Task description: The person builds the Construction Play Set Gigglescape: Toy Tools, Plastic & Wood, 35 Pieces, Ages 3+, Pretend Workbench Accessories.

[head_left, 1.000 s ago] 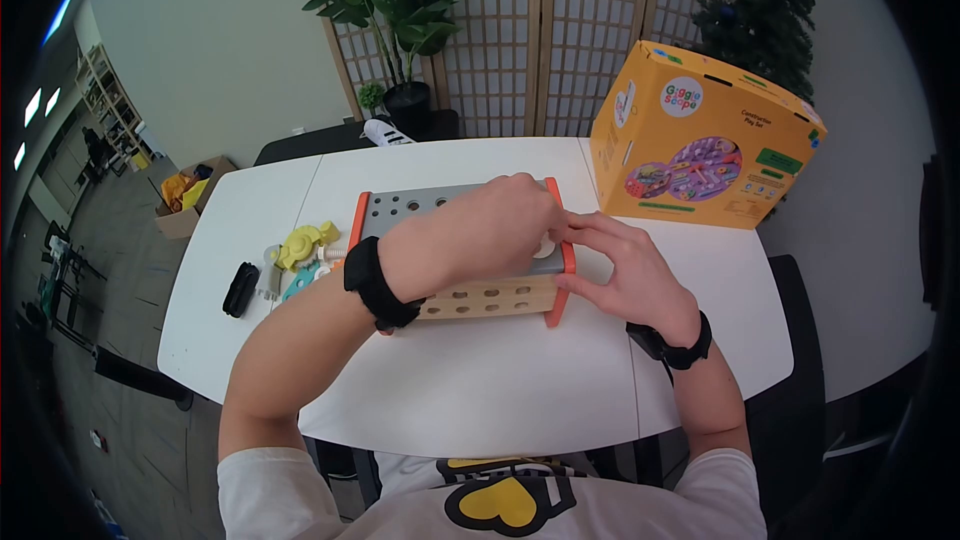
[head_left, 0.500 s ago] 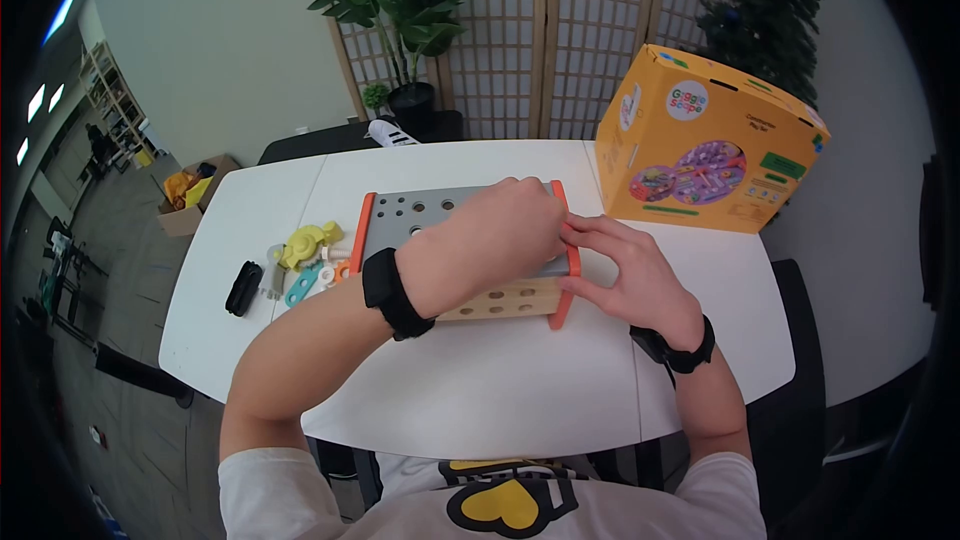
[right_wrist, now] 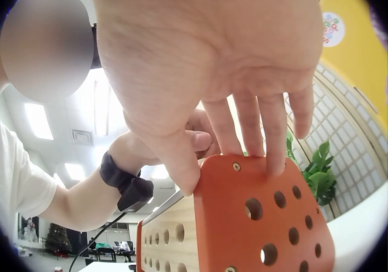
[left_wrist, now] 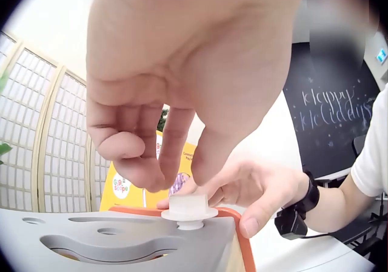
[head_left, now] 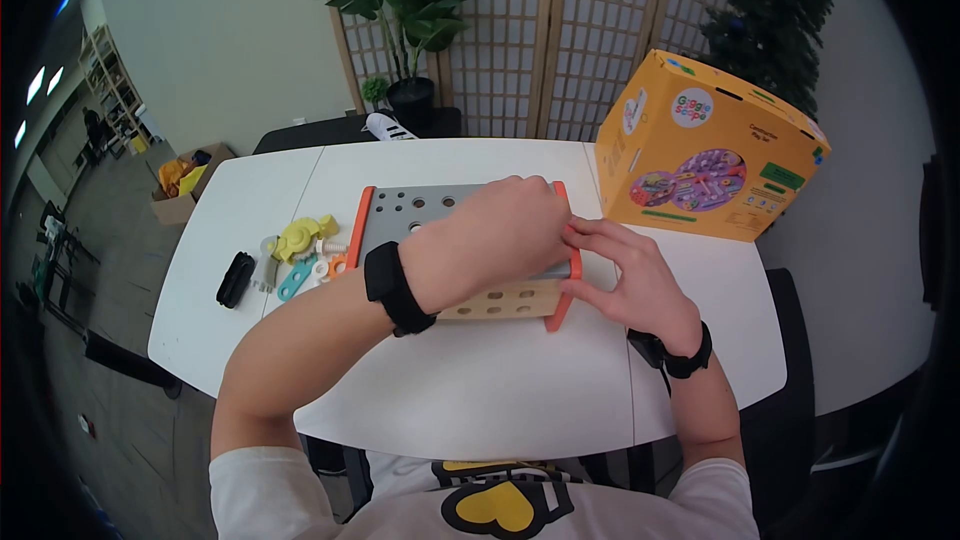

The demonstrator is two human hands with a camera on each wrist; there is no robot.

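A toy workbench (head_left: 385,225) stands on the white table, with a grey perforated top, wooden sides and orange end panels (right_wrist: 224,193). A white plastic bolt (left_wrist: 188,206) stands upright in the grey top beside the right-hand panel. Just over its head is my left hand (head_left: 500,230), thumb and forefinger bent downward with a gap between their tips. My right hand (head_left: 645,285) holds the workbench at the right-hand panel, thumb on the near edge and fingers along the top edge. In the head view the left hand hides the bolt.
Left of the workbench lie a yellow toy piece (head_left: 303,238), a teal slotted strip (head_left: 296,280), a grey piece (head_left: 265,268) and a black object (head_left: 236,280). A yellow play set box (head_left: 715,150) stands at the back right.
The view shifts slightly. My left hand moves a little to the right over the bolt area and uncovers more of the grey top. My right hand keeps its place on the panel.
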